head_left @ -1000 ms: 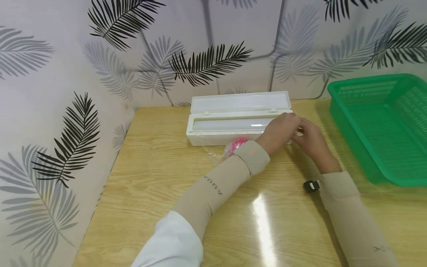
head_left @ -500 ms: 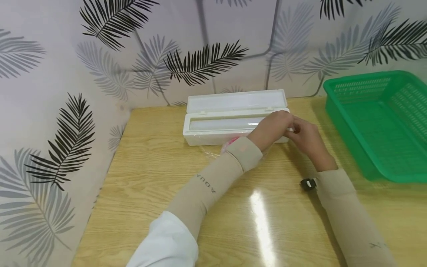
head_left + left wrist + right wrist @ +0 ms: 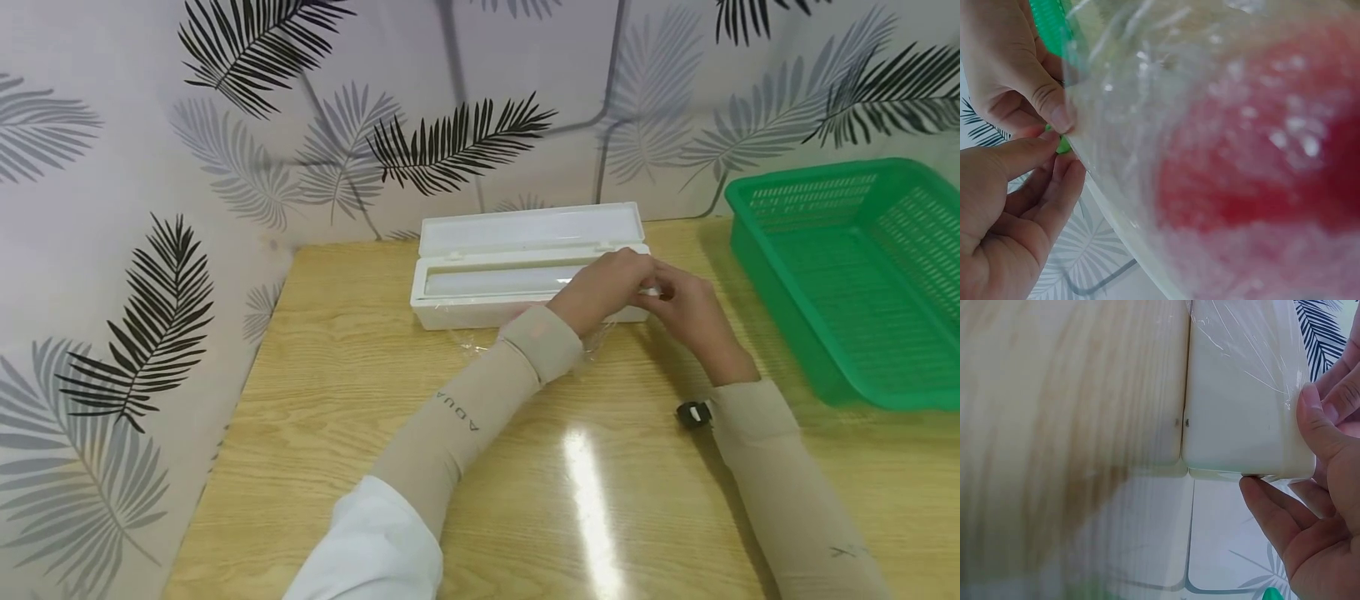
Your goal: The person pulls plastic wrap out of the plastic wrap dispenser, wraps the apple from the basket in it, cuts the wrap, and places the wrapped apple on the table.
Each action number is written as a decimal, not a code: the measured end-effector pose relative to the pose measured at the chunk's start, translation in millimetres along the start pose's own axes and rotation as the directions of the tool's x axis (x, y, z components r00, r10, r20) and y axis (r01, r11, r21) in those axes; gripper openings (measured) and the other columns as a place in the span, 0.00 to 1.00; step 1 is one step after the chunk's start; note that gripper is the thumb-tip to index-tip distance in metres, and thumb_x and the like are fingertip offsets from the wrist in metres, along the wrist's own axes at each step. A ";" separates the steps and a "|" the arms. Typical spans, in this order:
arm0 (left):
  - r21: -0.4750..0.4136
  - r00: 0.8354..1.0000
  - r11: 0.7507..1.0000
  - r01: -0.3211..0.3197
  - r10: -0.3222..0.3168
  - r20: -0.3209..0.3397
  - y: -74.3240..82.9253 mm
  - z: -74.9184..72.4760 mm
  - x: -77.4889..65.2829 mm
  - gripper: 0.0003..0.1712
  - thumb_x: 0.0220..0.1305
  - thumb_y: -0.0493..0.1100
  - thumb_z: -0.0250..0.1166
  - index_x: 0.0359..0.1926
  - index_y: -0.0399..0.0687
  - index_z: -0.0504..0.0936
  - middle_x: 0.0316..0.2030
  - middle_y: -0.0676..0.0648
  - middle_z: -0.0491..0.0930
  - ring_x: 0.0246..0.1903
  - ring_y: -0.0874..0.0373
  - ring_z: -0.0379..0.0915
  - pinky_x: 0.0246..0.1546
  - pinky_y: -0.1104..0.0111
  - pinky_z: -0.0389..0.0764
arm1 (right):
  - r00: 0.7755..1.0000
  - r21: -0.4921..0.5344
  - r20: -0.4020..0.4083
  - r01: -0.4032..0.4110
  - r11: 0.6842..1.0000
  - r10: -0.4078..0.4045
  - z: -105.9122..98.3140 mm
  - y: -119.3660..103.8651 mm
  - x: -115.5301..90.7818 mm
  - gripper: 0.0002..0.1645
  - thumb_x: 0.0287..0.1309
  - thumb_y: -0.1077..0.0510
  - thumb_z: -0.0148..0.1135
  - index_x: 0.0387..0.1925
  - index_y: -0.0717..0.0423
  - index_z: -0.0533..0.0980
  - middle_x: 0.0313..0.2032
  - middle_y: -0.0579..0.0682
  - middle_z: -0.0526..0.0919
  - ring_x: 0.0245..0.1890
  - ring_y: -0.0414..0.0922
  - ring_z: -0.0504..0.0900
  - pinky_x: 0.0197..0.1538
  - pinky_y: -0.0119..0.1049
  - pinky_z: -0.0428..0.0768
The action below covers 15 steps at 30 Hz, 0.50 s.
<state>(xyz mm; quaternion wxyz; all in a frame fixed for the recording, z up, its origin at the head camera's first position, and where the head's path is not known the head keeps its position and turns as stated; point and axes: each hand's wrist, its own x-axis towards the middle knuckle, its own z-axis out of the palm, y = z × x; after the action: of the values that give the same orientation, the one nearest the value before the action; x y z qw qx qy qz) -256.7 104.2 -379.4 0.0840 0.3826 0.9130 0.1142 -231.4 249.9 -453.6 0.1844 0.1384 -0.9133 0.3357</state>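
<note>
A white cling film dispenser (image 3: 465, 315) stands at the back of the table with its lid (image 3: 525, 225) up and a film roll (image 3: 495, 281) inside. My left hand (image 3: 603, 287) is at its right end, pinching a small green piece (image 3: 1064, 145) at the box edge. My right hand (image 3: 690, 308) holds the end corner, thumb on the film-covered face and a finger (image 3: 1266, 500) under the end. Clear film (image 3: 1116, 106) drapes down the front over a rounded red thing (image 3: 1210, 200), blurred up close in the left wrist view. In the head view my left forearm mostly hides it.
A green plastic basket (image 3: 862, 292) stands to the right of the dispenser. Behind the table rises a leaf-patterned wall (image 3: 465, 92). A small black device (image 3: 693, 414) sits at my right wrist. The wooden table (image 3: 337, 375) spreads out in front.
The head view has shifted slightly. My left forearm has moved a little left and now covers the red thing that showed earlier. Both hands stay at the dispenser's right end.
</note>
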 end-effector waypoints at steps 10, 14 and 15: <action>0.036 0.999 0.999 -0.038 0.037 0.026 -8.7 -3.7 -3.1 0.04 0.60 0.40 0.56 0.33 0.49 0.77 0.29 0.53 0.72 0.29 0.64 0.62 0.28 0.75 0.64 | 0.999 0.014 0.037 0.003 1.000 -0.004 -1.1 -1.1 -0.9 0.27 0.43 0.50 0.66 0.47 0.55 0.76 0.56 0.54 0.69 0.27 0.48 0.77 0.29 0.38 0.74; 0.078 0.999 0.996 -0.031 0.032 -0.005 -13.4 -3.9 -9.0 0.06 0.62 0.40 0.54 0.35 0.47 0.77 0.31 0.54 0.72 0.30 0.64 0.62 0.30 0.75 0.64 | 0.999 0.010 0.036 0.010 1.000 -0.010 -1.8 -0.7 -1.9 0.31 0.43 0.51 0.67 0.51 0.58 0.73 0.56 0.53 0.69 0.25 0.45 0.73 0.27 0.30 0.69; 0.089 1.000 0.996 -0.027 0.028 -0.009 -14.3 -4.2 -10.6 0.06 0.63 0.39 0.53 0.34 0.46 0.76 0.30 0.54 0.71 0.30 0.63 0.61 0.30 0.75 0.64 | 0.999 0.011 0.034 0.011 1.000 -0.012 -2.3 -0.2 -2.1 0.32 0.42 0.51 0.67 0.51 0.60 0.72 0.55 0.54 0.69 0.27 0.45 0.75 0.28 0.30 0.70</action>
<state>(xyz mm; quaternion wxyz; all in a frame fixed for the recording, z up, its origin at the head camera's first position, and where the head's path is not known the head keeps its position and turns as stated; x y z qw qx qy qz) -260.1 86.3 -378.6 0.0608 0.3977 0.9123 0.0764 -228.9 251.6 -452.7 0.1699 0.1503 -0.9138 0.3370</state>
